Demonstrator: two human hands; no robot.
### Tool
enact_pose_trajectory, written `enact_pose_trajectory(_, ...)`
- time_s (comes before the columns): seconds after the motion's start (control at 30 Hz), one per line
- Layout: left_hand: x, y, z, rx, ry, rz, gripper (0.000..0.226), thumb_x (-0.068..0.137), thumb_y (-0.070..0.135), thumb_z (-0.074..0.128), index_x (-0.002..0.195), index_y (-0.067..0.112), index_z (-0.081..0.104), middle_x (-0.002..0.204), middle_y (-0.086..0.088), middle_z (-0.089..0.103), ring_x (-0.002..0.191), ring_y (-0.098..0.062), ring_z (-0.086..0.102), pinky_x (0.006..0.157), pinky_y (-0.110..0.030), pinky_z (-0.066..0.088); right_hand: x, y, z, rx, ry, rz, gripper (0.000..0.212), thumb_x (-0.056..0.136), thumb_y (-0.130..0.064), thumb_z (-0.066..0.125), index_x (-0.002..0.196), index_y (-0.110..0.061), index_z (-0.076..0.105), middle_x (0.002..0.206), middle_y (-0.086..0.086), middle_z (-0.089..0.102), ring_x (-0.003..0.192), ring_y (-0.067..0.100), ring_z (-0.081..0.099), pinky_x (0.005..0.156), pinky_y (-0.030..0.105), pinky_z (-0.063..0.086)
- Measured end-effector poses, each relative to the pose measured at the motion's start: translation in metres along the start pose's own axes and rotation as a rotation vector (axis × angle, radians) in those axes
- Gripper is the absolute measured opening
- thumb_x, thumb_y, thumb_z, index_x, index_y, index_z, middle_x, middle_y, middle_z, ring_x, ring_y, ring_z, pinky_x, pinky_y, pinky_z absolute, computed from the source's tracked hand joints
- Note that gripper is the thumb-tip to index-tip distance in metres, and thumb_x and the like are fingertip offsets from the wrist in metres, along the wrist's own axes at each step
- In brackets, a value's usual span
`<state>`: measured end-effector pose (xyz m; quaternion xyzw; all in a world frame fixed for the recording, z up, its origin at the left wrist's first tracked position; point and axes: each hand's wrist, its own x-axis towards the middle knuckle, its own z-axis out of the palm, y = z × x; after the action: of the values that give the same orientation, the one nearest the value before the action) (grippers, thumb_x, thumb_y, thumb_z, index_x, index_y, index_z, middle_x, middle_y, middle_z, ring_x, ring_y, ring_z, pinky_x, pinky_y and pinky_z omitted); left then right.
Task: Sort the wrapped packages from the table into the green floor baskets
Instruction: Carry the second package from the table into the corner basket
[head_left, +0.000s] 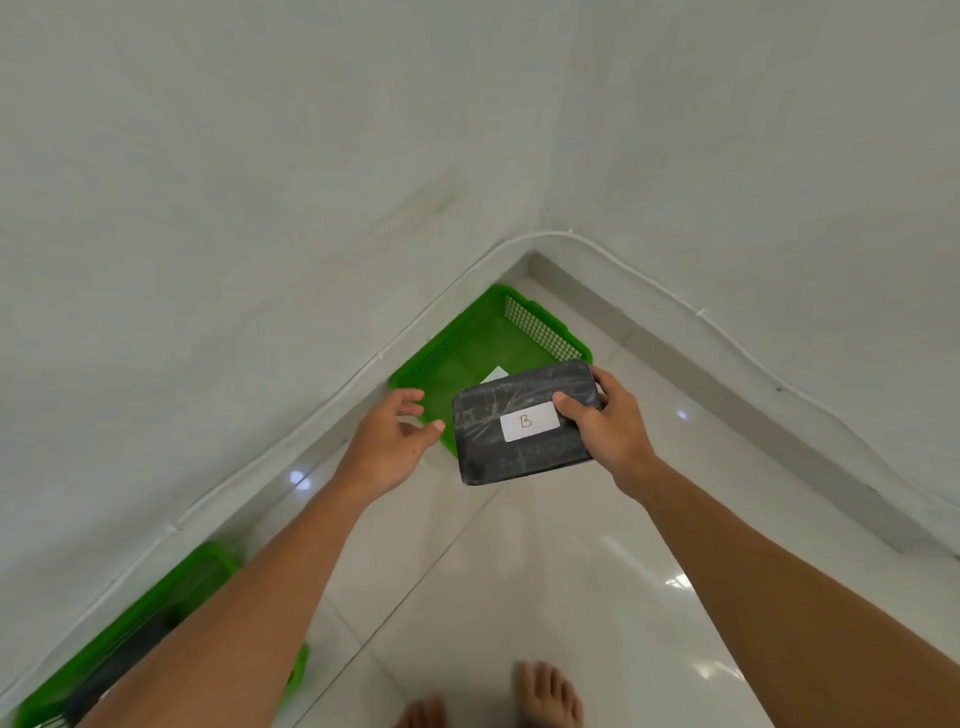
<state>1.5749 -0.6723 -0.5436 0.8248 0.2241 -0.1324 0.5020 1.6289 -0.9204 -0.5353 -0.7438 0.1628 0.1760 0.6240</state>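
My right hand (608, 421) grips a black wrapped package (498, 447) by its right edge; a white label on it reads "B". The package hangs above the near rim of a green floor basket (457, 358) that sits in the room's corner. A white slip (496, 374) lies inside that basket. My left hand (389, 441) hovers open just left of the package, fingers spread, apart from it. A second green basket (171, 587) stands at the lower left by the wall, with a dark package (124, 660) in it, partly hidden by my left forearm.
White walls meet in a corner behind the far basket, with a white cable (649, 280) running along the skirting. Glossy white floor tiles (519, 571) stretch between the baskets. My bare feet (545, 696) show at the bottom edge.
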Motion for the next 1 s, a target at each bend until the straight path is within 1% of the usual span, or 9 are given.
enact_pose_trajectory(0.13, 0.071, -0.067, 0.041, 0.034, 0.028, 0.058, 0.051, 0.085, 0.025, 0.072, 0.131, 0.019, 0.051, 0.124, 0.001, 0.057, 0.106, -0.016, 0.059, 0.083, -0.028, 0.045, 0.085, 0.059, 0.023, -0.029, -0.031, -0.078, 0.033, 0.088, -0.018, 0.072, 0.115, -0.030, 0.058, 0.093, -0.010, 0.072, 0.073, 0.000, 0.071, 0.053, 0.016, 0.054)
enact_pose_trajectory(0.27, 0.127, -0.123, 0.070, 0.146, 0.108, 0.128, 0.057, 0.085, 0.027, 0.073, 0.135, 0.019, 0.049, 0.133, -0.002, 0.054, 0.111, -0.007, 0.048, 0.092, -0.025, 0.036, 0.152, 0.108, 0.050, -0.070, -0.086, -0.148, 0.031, 0.087, -0.018, 0.073, 0.106, -0.037, 0.057, 0.098, -0.008, 0.070, 0.079, 0.006, 0.071, 0.060, 0.023, 0.059)
enact_pose_trajectory(0.33, 0.149, -0.147, 0.080, 0.230, 0.162, 0.184, 0.060, 0.084, 0.031, 0.073, 0.137, 0.018, 0.047, 0.138, -0.005, 0.052, 0.110, -0.011, 0.049, 0.094, -0.028, 0.038, 0.180, 0.130, 0.064, -0.102, -0.112, -0.176, 0.034, 0.087, -0.018, 0.073, 0.114, -0.030, 0.057, 0.103, -0.002, 0.069, 0.087, 0.013, 0.070, 0.068, 0.030, 0.061)
enact_pose_trajectory(0.4, 0.166, -0.168, 0.087, 0.330, 0.216, 0.253, 0.066, 0.084, 0.036, 0.072, 0.140, 0.015, 0.044, 0.144, -0.008, 0.046, 0.125, -0.022, 0.047, 0.105, -0.037, 0.037, 0.204, 0.148, 0.078, -0.145, -0.135, -0.205, 0.040, 0.086, -0.017, 0.074, 0.122, -0.023, 0.057, 0.107, 0.002, 0.068, 0.091, 0.017, 0.069, 0.072, 0.033, 0.061)
enact_pose_trajectory(0.57, 0.197, -0.200, 0.097, 0.472, 0.321, 0.341, 0.083, 0.083, 0.052, 0.066, 0.149, 0.016, 0.030, 0.161, -0.010, 0.019, 0.148, -0.026, 0.013, 0.118, -0.051, 0.019, 0.250, 0.171, 0.110, -0.228, -0.173, -0.288, 0.047, 0.087, -0.014, 0.074, 0.130, -0.015, 0.055, 0.108, 0.006, 0.068, 0.087, 0.014, 0.068, 0.063, 0.019, 0.057)
enact_pose_trajectory(0.77, 0.216, -0.219, 0.101, 0.392, 0.322, 0.343, 0.093, 0.084, 0.061, 0.057, 0.153, 0.015, 0.017, 0.164, -0.005, 0.009, 0.149, -0.014, -0.001, 0.119, -0.041, 0.009, 0.282, 0.185, 0.143, -0.326, -0.201, -0.337, 0.060, 0.085, -0.018, 0.075, 0.138, -0.012, 0.048, 0.111, 0.001, 0.064, 0.102, 0.019, 0.065, 0.068, 0.011, 0.052)
enact_pose_trajectory(0.8, 0.217, -0.222, 0.102, 0.378, 0.314, 0.348, 0.094, 0.084, 0.063, 0.054, 0.154, 0.015, 0.015, 0.164, -0.003, 0.007, 0.149, -0.011, -0.003, 0.118, -0.039, 0.007, 0.287, 0.186, 0.146, -0.361, -0.194, -0.340, 0.068, 0.084, -0.022, 0.076, 0.143, -0.012, 0.043, 0.113, -0.001, 0.062, 0.108, 0.018, 0.062, 0.074, 0.013, 0.052)
enact_pose_trajectory(0.9, 0.220, -0.226, 0.104, 0.359, 0.307, 0.367, 0.094, 0.085, 0.069, 0.047, 0.155, 0.016, 0.013, 0.164, 0.001, 0.002, 0.147, -0.006, -0.009, 0.115, -0.036, 0.005, 0.297, 0.190, 0.153, -0.567, -0.124, -0.364, 0.083, 0.082, -0.039, 0.076, 0.150, -0.018, 0.032, 0.137, 0.009, 0.056, 0.124, 0.028, 0.052, 0.101, 0.040, 0.047)
enact_pose_trajectory(1.0, 0.221, -0.227, 0.105, 0.344, 0.305, 0.375, 0.093, 0.085, 0.069, 0.045, 0.154, 0.017, 0.012, 0.164, 0.003, 0.000, 0.146, -0.003, -0.012, 0.115, -0.035, 0.004, 0.294, 0.195, 0.164, -0.708, -0.050, -0.513, 0.079, 0.083, -0.045, 0.072, 0.147, -0.015, 0.036, 0.139, 0.018, 0.053, 0.126, 0.035, 0.048, 0.101, 0.044, 0.043)
